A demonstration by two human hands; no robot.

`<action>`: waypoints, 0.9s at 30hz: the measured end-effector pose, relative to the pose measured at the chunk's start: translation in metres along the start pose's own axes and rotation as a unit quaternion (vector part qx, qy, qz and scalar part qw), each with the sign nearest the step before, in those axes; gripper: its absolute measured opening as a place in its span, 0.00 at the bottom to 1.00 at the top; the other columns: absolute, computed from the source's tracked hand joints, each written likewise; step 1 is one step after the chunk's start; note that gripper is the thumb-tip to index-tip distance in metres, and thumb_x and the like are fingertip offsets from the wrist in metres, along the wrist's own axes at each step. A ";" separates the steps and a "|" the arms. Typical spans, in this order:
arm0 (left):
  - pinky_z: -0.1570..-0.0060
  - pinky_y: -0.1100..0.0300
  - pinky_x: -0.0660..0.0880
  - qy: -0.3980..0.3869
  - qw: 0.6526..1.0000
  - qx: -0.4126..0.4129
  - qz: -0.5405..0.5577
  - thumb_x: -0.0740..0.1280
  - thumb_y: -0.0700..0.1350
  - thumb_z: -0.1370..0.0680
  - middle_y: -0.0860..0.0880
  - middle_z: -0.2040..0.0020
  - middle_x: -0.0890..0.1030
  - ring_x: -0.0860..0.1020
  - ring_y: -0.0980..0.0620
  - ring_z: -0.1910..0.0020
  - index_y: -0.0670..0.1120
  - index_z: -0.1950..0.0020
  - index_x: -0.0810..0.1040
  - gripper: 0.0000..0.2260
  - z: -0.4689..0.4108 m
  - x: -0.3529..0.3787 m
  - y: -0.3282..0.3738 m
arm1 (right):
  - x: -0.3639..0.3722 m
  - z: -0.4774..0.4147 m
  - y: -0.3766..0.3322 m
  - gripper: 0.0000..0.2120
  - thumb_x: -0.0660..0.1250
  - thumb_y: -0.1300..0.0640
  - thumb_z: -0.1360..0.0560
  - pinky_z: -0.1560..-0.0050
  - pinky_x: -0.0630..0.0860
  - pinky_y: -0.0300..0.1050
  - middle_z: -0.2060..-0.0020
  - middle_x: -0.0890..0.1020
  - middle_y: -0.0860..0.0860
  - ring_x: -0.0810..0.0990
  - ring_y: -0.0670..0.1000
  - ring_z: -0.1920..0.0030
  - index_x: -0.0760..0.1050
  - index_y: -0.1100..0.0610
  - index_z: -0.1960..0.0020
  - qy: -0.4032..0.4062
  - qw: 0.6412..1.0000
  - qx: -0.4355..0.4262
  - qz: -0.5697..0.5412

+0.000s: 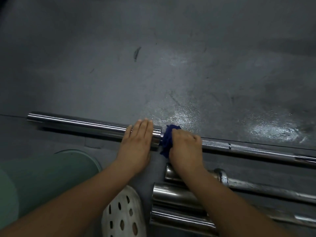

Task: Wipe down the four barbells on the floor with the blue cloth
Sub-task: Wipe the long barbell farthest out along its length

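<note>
On the dark floor [153, 65] I saw the far barbell [77, 124] under my flat, open left hand [136, 144] — three more bars [179, 218] lay nearer, seemingly — my right hand [185, 147] clenched the blue cloth [168, 139] against its shaft.

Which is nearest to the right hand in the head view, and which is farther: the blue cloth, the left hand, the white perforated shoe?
From the right hand:
1. blue cloth, gripped in it, against the far barbell.
2. left hand, just to its left, flat on the sleeve.
3. white perforated shoe, lower left, near the person.
</note>
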State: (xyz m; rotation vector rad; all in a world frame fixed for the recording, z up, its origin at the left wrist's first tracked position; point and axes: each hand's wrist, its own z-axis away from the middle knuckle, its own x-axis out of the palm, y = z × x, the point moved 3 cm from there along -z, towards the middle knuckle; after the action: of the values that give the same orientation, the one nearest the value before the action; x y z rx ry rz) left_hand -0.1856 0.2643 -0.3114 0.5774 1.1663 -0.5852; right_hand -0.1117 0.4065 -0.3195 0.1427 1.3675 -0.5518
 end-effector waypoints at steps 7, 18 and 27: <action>0.26 0.45 0.58 0.009 1.000 0.027 0.006 0.72 0.44 0.33 0.42 0.22 0.64 0.63 0.42 0.24 0.41 0.21 0.59 0.43 -0.001 0.005 0.009 | -0.011 0.013 0.027 0.19 0.55 0.54 0.33 0.41 0.69 0.51 0.50 0.80 0.46 0.79 0.50 0.46 0.74 0.47 0.45 0.000 0.999 -0.043 -0.014; 0.28 0.43 0.61 0.017 0.999 0.039 -0.018 0.75 0.45 0.35 0.41 0.23 0.65 0.65 0.41 0.25 0.41 0.22 0.62 0.43 -0.005 0.005 0.024 | -0.009 -0.006 0.007 0.15 0.57 0.55 0.33 0.47 0.69 0.49 0.53 0.82 0.51 0.78 0.57 0.51 0.75 0.51 0.49 -0.052 0.996 -0.009 -0.069; 0.28 0.45 0.61 0.015 0.998 0.046 -0.026 0.76 0.45 0.37 0.42 0.24 0.68 0.67 0.41 0.26 0.41 0.23 0.65 0.44 -0.002 0.008 0.015 | -0.019 -0.013 0.085 0.15 0.55 0.49 0.28 0.45 0.70 0.49 0.46 0.81 0.54 0.77 0.57 0.46 0.74 0.50 0.45 -0.153 0.979 0.126 -0.051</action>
State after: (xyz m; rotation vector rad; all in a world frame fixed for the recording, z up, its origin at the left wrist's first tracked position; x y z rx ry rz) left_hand -0.1742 0.2757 -0.3181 0.6374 1.1913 -0.6790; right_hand -0.0868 0.4911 -0.3231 0.1847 1.0060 -0.7993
